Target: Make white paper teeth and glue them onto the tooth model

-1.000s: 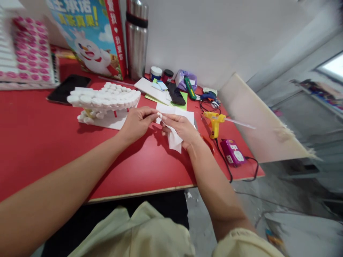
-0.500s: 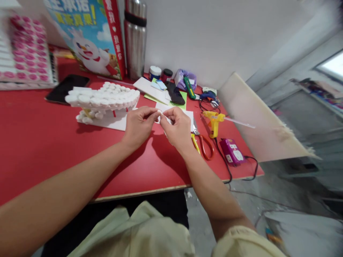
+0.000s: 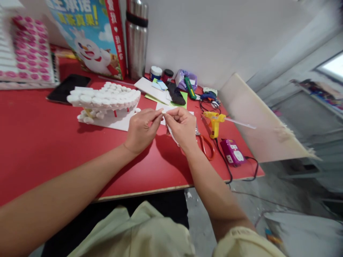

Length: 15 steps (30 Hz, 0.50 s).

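My left hand (image 3: pixel 142 129) and my right hand (image 3: pixel 182 127) meet fingertip to fingertip above the red table (image 3: pixel 150 167). Both pinch a small white soft-looking piece (image 3: pixel 163 112), mostly covered by the fingers. A longer white strip (image 3: pixel 173 137) shows below my right hand's fingers, partly hidden by the palm. To the left of my hands stands a model of rounded white lumps (image 3: pixel 104 97), raised on red and yellow supports over a white base board (image 3: pixel 114 124). One loose white lump (image 3: pixel 137 110) lies close to my left knuckles.
Right of my hands are red-handled pliers (image 3: pixel 207 147), a yellow glue gun (image 3: pixel 214 123) and a purple power socket (image 3: pixel 232 152) with cords. Behind are a green cutter (image 3: pixel 190 88), small jars (image 3: pixel 155 72), a steel flask (image 3: pixel 137 41), a picture box (image 3: pixel 91 39) and a phone (image 3: pixel 68 89).
Both hands have shifted slightly to the right, still pinched together. More of the white strip shows under my right hand, which now covers the pliers' yellow handle.
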Each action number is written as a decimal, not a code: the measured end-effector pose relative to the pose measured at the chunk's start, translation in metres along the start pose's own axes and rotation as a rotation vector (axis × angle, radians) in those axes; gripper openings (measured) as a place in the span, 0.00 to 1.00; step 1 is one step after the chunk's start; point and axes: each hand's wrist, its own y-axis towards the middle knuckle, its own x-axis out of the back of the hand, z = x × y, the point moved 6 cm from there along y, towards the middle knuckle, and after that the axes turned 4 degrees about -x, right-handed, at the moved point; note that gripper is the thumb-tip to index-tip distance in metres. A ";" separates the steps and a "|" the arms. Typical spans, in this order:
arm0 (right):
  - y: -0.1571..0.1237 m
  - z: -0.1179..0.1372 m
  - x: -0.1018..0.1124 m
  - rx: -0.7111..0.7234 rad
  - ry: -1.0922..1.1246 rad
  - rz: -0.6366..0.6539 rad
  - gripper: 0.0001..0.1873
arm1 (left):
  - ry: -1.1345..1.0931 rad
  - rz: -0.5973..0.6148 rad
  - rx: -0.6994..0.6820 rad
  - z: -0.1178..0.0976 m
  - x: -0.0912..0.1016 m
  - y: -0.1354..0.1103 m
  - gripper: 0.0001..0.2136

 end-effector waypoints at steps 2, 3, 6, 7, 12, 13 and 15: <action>0.000 0.001 -0.001 -0.010 0.010 0.011 0.10 | -0.058 -0.020 0.053 0.001 0.001 0.001 0.11; 0.000 0.002 -0.001 -0.012 0.012 0.016 0.10 | -0.097 -0.033 0.100 0.002 0.002 0.001 0.11; 0.000 0.004 -0.001 0.012 0.006 0.022 0.10 | -0.243 -0.046 0.284 0.009 -0.001 0.001 0.09; 0.001 0.005 -0.001 0.026 -0.003 0.025 0.10 | -0.290 -0.044 0.339 0.011 -0.002 0.001 0.09; 0.000 0.006 0.000 0.049 -0.074 0.030 0.12 | -0.379 -0.051 0.439 0.016 -0.006 -0.001 0.08; -0.001 0.006 0.000 0.032 -0.067 0.031 0.13 | -0.348 -0.048 0.407 0.016 -0.004 -0.001 0.08; -0.002 0.006 -0.001 -0.020 -0.018 0.037 0.15 | -0.231 -0.037 0.282 0.012 -0.001 0.002 0.10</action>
